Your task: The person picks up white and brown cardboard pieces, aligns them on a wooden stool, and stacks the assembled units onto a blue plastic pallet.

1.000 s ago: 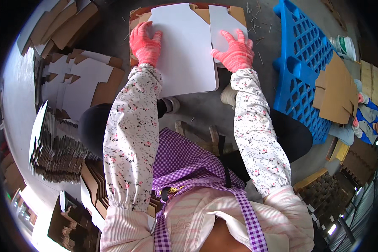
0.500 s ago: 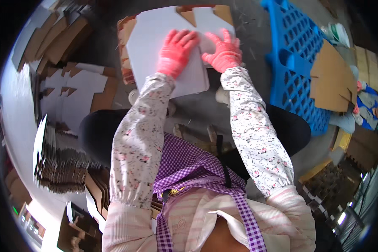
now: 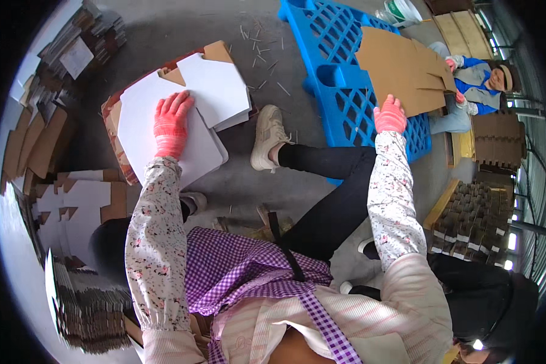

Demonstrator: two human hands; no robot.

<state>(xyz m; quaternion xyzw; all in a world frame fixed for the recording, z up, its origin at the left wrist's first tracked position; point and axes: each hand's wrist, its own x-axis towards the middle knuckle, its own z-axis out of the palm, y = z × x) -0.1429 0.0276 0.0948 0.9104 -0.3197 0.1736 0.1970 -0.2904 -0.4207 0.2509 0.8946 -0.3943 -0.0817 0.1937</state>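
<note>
My left hand [image 3: 173,124], in a pink knit glove, lies with its fingers stretched over a white cardboard sheet [image 3: 197,155]. That sheet tops a stack in front of me, beside a second white die-cut piece [image 3: 215,88]. Out to the right, my right hand [image 3: 390,115], in a matching glove, is closed at the near edge of a brown cardboard sheet [image 3: 400,70] with slots cut in it. The sheet hides part of the grip. A co-worker [image 3: 479,85] has gloved hands at its far end.
Under the brown sheet lies a blue plastic pallet [image 3: 321,79]. Stacked cardboard [image 3: 82,200] stands at the left, with another pile [image 3: 91,309] nearer me. Bundled cardboard [image 3: 470,224] is at the right. Scraps [image 3: 261,54] litter the floor, and a bucket [image 3: 400,11] stands far off.
The view has turned right. My right hand has left the white stack and reached the brown cardboard sheet, while my left hand stays on the stack. My right leg is now extended.
</note>
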